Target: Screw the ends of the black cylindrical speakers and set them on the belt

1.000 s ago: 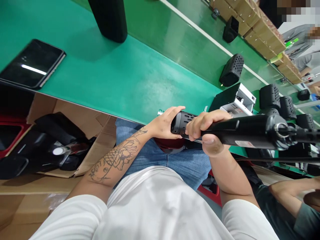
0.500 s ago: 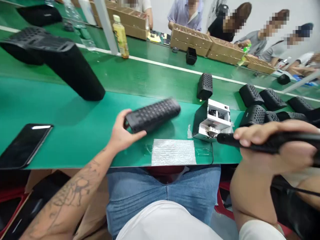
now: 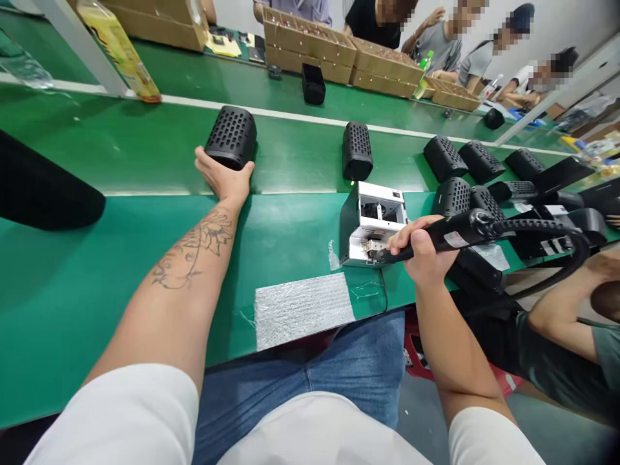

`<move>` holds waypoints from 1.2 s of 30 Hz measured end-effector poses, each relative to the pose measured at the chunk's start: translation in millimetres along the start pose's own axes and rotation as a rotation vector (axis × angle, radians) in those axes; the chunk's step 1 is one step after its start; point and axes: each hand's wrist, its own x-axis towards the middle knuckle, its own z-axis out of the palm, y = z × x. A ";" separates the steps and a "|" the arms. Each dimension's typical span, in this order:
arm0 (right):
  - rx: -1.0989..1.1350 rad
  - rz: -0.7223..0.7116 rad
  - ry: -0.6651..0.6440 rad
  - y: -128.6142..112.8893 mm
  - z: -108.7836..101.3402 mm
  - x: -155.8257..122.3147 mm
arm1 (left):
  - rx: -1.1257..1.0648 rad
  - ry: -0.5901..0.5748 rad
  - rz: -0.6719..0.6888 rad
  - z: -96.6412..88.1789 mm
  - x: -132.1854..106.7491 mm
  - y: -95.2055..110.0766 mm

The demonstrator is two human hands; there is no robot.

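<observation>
My left hand (image 3: 227, 175) reaches forward and is closed around the near end of a black perforated housing (image 3: 233, 132), which sits on the far, darker green strip. In my right hand (image 3: 426, 250) is a black electric screwdriver (image 3: 448, 234) with a cable at its rear. The screwdriver's tip meets the front of a white and black screw feeder (image 3: 382, 212); the exact contact is too small to make out. Behind the feeder stands another perforated housing (image 3: 357, 150). A silvery padded sheet (image 3: 304, 309) lies at the table's near edge.
Several black housings (image 3: 477, 161) stand in a group on the right. A large dark housing (image 3: 43, 184) is at the left edge. A yellow drink bottle (image 3: 121, 51) leans by a white post (image 3: 80, 45). Cardboard trays (image 3: 310, 48) and other people line the far side.
My left hand has carried the perforated housing forward from the near mat to the far strip. My right hand has brought the screwdriver's tip to the feeder. The view has turned rightward.
</observation>
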 end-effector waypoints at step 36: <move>0.312 -0.017 -0.548 -164.8 -51.1 -62.6 | 0.699 -0.652 0.112 -82.9 -241.1 316.0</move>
